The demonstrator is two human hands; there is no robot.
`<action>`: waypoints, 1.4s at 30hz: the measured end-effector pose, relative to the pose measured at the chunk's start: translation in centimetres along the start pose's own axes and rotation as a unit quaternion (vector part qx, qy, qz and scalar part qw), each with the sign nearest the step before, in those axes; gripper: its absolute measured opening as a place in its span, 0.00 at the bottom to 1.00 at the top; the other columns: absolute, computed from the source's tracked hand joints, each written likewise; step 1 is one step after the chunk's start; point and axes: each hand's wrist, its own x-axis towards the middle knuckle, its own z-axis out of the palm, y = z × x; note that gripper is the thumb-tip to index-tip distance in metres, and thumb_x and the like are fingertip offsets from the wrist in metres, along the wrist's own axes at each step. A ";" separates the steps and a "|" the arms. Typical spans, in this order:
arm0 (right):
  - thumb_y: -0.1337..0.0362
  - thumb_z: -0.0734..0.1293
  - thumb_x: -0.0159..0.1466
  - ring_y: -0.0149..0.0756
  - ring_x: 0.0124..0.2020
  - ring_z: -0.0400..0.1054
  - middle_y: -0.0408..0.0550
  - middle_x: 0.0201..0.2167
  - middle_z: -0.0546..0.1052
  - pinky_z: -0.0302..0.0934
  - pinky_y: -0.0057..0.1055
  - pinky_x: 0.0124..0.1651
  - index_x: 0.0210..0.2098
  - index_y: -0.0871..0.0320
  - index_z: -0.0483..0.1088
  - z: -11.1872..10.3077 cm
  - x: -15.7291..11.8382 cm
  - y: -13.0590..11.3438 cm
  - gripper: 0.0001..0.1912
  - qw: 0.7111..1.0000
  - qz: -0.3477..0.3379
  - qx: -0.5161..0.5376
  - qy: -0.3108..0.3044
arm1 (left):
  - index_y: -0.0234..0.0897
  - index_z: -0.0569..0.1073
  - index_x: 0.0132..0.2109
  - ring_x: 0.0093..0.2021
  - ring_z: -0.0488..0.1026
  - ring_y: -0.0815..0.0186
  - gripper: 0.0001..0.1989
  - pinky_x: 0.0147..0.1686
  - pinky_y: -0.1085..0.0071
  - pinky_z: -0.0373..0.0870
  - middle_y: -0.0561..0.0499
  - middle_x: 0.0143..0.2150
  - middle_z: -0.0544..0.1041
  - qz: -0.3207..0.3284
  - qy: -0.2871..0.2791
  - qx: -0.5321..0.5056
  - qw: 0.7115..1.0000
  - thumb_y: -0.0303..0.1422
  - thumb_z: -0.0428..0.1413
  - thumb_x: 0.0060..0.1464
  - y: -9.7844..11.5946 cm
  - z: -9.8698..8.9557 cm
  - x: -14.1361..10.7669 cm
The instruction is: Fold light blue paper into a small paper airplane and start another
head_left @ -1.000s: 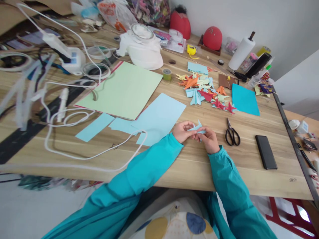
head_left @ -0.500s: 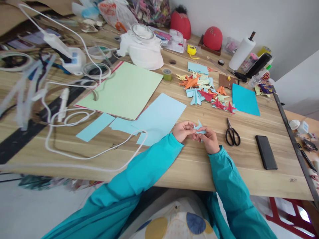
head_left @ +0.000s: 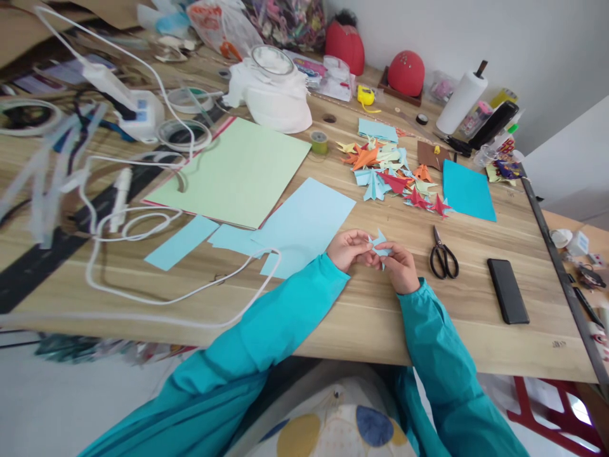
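A small light blue origami paper crane [head_left: 380, 245] with pointed tips is pinched between my two hands above the table. My left hand [head_left: 350, 250] grips its left side, thumb and fingers closed. On its right side, my right hand [head_left: 400, 266] pinches it too. Fingers cover part of the paper, so its exact folds are hard to see. Beyond the hands lies a pile of folded paper cranes [head_left: 373, 183] in blue, orange, red, yellow and pale green. A light blue paper sheet [head_left: 309, 219] rests left of my left hand.
Black-handled scissors [head_left: 444, 257] and a black phone [head_left: 508, 291] lie to the right. A bright blue paper square [head_left: 469, 190] sits behind them. Pale green sheets [head_left: 233, 171] are stacked left, near a looped white cable [head_left: 190, 298]. A blue paper strip [head_left: 182, 242] lies beside the cable.
Both hands stay in nearly the same place, still holding the folded paper. The paper has tilted slightly between the fingers. Nothing else has visibly moved.
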 end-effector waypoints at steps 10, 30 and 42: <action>0.61 0.69 0.54 0.27 0.19 0.64 0.40 0.19 0.73 0.58 0.26 0.23 0.33 0.58 0.68 0.3 0.0 -0.4 0.10 0.999 -0.002 -0.036 0.014 | 0.31 0.69 0.33 0.19 0.71 0.71 0.21 0.21 0.74 0.68 0.53 0.21 0.75 0.063 0.008 0.086 0.994 0.33 0.68 0.31 -0.1 0.5 -0.2; 0.62 0.69 0.53 0.26 0.16 0.62 0.39 0.16 0.72 0.56 0.25 0.21 0.39 0.57 0.68 0.5 -0.1 -0.9 0.14 0.999 -0.034 -0.025 0.026 | 0.31 0.69 0.36 0.18 0.73 0.67 0.21 0.21 0.72 0.71 0.51 0.20 0.76 -0.004 -0.017 0.005 1.000 0.34 0.66 0.34 -0.1 -0.1 0.1; 0.59 0.69 0.54 0.27 0.18 0.62 0.39 0.17 0.71 0.57 0.26 0.21 0.39 0.56 0.68 0.6 -0.1 -0.8 0.15 0.998 -0.034 -0.051 0.022 | 0.30 0.69 0.36 0.19 0.71 0.70 0.21 0.22 0.73 0.68 0.54 0.20 0.74 0.051 -0.003 0.066 0.997 0.35 0.66 0.35 -0.3 0.4 0.0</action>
